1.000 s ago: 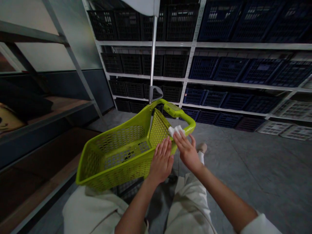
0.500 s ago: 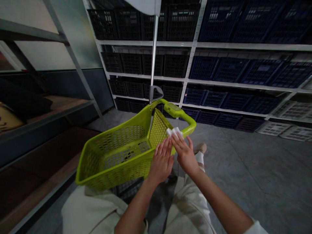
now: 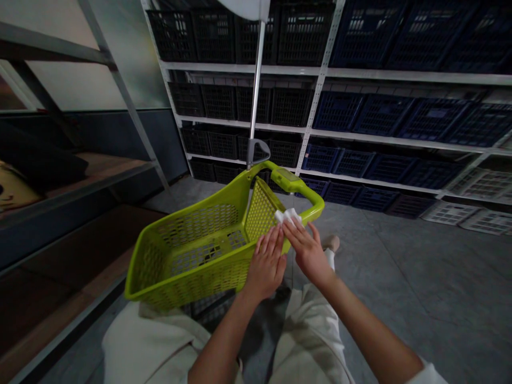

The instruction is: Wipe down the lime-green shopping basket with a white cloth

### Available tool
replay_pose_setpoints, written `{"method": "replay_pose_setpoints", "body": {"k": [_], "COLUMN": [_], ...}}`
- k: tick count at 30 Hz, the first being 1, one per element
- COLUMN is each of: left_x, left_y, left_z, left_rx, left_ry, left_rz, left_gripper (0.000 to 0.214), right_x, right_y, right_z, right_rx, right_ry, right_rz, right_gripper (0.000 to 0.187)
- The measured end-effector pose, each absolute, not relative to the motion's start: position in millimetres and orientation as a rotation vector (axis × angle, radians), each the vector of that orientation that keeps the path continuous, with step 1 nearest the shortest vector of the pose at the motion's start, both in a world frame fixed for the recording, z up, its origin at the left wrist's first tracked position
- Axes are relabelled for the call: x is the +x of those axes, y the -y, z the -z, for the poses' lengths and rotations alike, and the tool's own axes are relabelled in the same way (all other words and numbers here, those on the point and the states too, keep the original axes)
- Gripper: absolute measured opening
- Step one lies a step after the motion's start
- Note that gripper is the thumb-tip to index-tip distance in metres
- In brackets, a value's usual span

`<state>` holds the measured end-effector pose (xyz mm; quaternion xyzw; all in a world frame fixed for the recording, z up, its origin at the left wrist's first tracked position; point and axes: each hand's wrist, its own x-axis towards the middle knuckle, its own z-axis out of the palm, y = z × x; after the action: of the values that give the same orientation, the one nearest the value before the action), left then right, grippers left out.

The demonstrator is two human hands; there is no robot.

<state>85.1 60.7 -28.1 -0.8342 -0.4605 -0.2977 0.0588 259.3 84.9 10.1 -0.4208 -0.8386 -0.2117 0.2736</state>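
Observation:
A lime-green plastic basket (image 3: 192,250) with a mesh body rests tilted on my lap, its curved handle (image 3: 298,189) pointing away from me. My left hand (image 3: 267,264) lies flat against the basket's near end wall, fingers stretched out and together. My right hand (image 3: 306,248) presses a small white cloth (image 3: 286,215) against the basket's rim just below the handle, fingers laid over it. The basket's inside shows nothing in it.
White metal shelving (image 3: 320,69) holding rows of black and dark blue crates fills the wall ahead. A thin metal pole (image 3: 255,96) stands behind the basket. Wooden shelves (image 3: 80,176) run along the left. Grey concrete floor (image 3: 420,277) spreads to the right, with white crates (image 3: 460,216) at its far edge.
My right hand and the white cloth have slid slightly left along the rim toward my left hand. The basket and my left hand have stayed where they were.

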Motion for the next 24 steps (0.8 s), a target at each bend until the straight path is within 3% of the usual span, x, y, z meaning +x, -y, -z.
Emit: {"method": "replay_pose_setpoints", "body": {"k": [8,14,20,24], "left_x": [85,85,84,86], "left_y": [-61,-61,-60,-60], "left_z": [27,28,24,26], "left_rx": [-2.533,-2.517,-2.543,-2.521], "left_ry": [1.388,1.381,1.397,1.403], "left_rz": [0.908,0.919,0.902,0.913], "left_gripper": [0.063,0.063,0.063,0.063], "right_x": [291,259,302,267], "right_y": [-109,-83,-112,-95], "right_z": [-28,-18,-39,-21], "right_rx": [-1.473,-1.193,-1.482,-1.329], "right_ry": [1.820,2.227,1.869,2.061], "right_rz": [0.590,0.563,0.634,0.641], "right_gripper": [0.072,0.073,0.068,0.067]}}
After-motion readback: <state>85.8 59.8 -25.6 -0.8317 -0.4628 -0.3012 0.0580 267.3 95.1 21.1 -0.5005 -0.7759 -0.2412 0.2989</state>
